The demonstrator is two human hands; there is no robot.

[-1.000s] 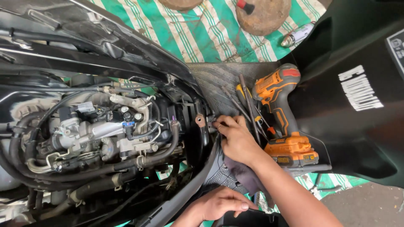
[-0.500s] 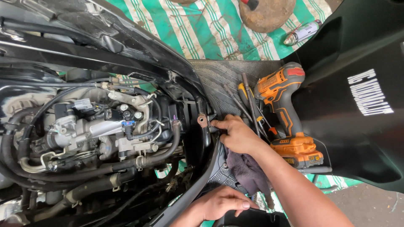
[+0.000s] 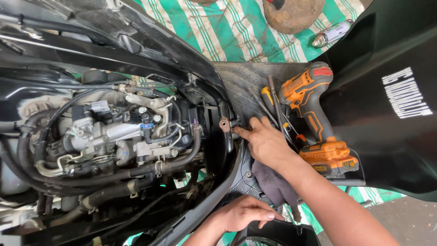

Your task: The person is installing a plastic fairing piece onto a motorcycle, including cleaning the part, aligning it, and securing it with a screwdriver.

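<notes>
Right hand (image 3: 264,142), fingers loosely spread, fingertips touching the frame bracket (image 3: 225,124) at nine o'clock; left hand (image 3: 243,213) grips black panel edge (image 3: 214,205); cordless drill (image 3: 316,120) at three o'clock.

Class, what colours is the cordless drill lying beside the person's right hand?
The cordless drill is orange and black with a red top; the head view shows it.

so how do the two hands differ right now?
The right hand lies flat on the ribbed black footboard, fingertips at a small round metal bracket tab. The left hand sits lower, curled over the black plastic body panel edge. Both are bare, and neither holds a tool.
</notes>
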